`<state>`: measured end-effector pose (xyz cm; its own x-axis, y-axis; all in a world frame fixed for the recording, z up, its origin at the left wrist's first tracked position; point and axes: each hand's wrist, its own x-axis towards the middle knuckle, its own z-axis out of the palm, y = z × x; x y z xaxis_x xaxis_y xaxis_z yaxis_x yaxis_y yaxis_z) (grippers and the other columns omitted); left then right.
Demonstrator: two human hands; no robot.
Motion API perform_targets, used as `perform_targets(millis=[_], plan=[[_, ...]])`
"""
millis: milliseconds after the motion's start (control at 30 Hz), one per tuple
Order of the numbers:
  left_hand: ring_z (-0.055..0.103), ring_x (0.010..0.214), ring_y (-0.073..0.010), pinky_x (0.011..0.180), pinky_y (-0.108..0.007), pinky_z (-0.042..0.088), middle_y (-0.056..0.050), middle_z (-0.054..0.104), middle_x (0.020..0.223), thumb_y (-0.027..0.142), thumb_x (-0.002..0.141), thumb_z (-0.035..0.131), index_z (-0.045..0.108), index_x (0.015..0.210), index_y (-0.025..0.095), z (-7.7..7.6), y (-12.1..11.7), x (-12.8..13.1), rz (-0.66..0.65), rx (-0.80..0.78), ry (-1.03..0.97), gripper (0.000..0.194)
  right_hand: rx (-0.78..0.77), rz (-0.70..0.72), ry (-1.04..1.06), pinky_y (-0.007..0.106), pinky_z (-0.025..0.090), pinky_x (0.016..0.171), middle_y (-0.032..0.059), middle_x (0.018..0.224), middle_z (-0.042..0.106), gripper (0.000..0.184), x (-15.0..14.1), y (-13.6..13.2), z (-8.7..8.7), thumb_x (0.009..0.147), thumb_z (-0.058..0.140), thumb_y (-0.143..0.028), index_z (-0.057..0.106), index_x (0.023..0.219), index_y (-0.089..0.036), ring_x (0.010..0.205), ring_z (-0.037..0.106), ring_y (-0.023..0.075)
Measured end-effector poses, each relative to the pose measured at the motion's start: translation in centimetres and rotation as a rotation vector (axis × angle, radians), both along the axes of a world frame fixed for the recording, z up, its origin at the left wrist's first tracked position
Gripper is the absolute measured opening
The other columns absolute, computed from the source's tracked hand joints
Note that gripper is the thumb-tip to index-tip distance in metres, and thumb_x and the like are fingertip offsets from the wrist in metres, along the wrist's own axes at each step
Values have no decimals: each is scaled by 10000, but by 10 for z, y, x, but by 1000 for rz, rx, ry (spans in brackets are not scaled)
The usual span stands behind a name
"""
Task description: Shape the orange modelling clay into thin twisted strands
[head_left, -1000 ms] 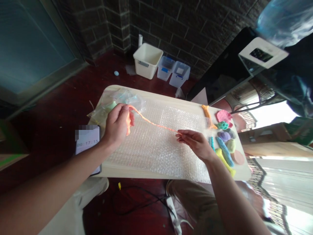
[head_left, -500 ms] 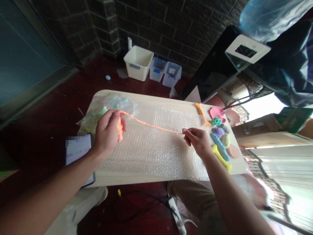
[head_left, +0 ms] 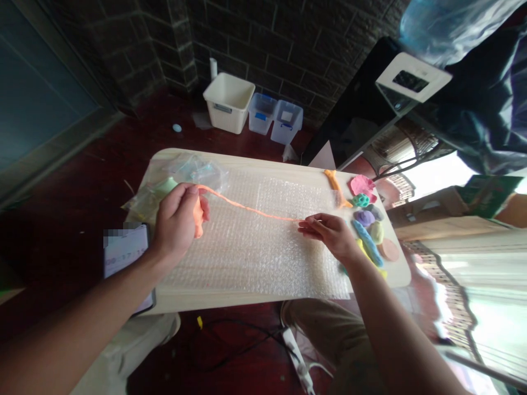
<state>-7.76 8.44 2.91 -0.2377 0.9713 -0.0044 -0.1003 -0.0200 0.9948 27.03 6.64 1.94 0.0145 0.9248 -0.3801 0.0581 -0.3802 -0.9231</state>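
A lump of orange modelling clay [head_left: 198, 218] is wrapped in my left hand [head_left: 176, 216], whose fingers are closed round it. From the top of that fist a thin, slightly twisted orange clay strand [head_left: 251, 209] stretches across to the right, sagging a little. Its far end is pinched between the thumb and fingers of my right hand [head_left: 327, 233]. Both hands are above a sheet of bubble wrap [head_left: 255, 258] spread on the pale wooden table [head_left: 242, 162]; the strand hangs over it without visibly touching.
Coloured clay pieces, among them a pink one [head_left: 362, 188] and a blue roll [head_left: 368, 243], lie along the table's right side. Clear plastic bags [head_left: 197, 171] lie at the back left. A phone [head_left: 125, 249] rests at the left edge. Storage bins [head_left: 230, 104] stand on the floor beyond.
My right hand has shifted slightly along the strand's end, its fingers now straighter and closer together. My left hand still grips the lump. The whole view has shifted slightly.
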Motion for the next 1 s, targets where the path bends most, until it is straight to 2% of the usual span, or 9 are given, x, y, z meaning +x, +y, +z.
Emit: perform_targets(millis=[133,200,333,400,500,633,700,833,1000], plan=[[477,394,-109,274,-190,249,-7,589,606,414,951,605,691,893,213,0,0,-1,-54,-18,26,226,60,-44,-208,374,621,646,141,804,787,430,7,3,0,784,781,-558,718,836,-135,654,747,218],[493,419,-117,290,-189,258,-12,594,607,396,946,604,688,871,206,-1,-1,-1,-126,-38,72,221,132,-57,-469,328,529,523,109,680,745,442,11,3,4,877,670,-567,729,807,-134,519,658,176],[533,492,-125,408,-205,392,-17,612,629,371,967,574,700,837,190,-2,-9,2,-396,-46,283,256,474,-129,-1027,317,456,570,82,651,695,397,-3,-3,16,992,554,-454,772,897,-137,566,613,171],[572,544,-132,492,-221,446,-16,636,662,377,994,538,716,862,195,-1,-16,4,-496,-2,445,286,609,-34,-937,321,504,642,122,886,755,348,-26,-10,22,1014,541,-402,768,1040,-139,700,671,190],[620,597,-145,547,-236,463,-10,660,690,392,1011,519,729,896,207,5,-23,3,-545,50,611,302,714,252,-685,379,556,890,135,1152,749,301,-70,-21,26,1006,571,-338,720,1204,-167,1038,713,255],[611,584,-149,550,-254,449,-2,657,689,417,1011,528,701,870,206,16,-29,0,-566,54,661,307,753,455,-396,473,523,1042,154,1400,666,446,-118,-29,21,1001,600,-302,563,1430,-190,1272,645,289],[598,585,-149,556,-257,438,7,634,666,408,1014,529,685,857,209,18,-30,-2,-600,67,696,297,750,477,-315,475,529,1029,150,1345,700,434,-131,-28,18,1011,601,-309,555,1426,-189,1231,667,281],[663,686,-161,614,-258,477,-6,697,773,376,1014,547,681,963,224,15,-31,-5,-639,80,717,209,704,452,-278,347,561,822,72,928,763,316,-140,-25,11,1021,601,-312,627,1295,-158,859,722,201],[726,871,-187,743,-275,537,-34,756,991,339,974,637,631,1138,247,9,-30,-5,-606,99,688,189,730,430,-305,280,522,700,72,934,752,143,-134,-20,9,981,635,-234,715,1075,-161,778,664,161]])
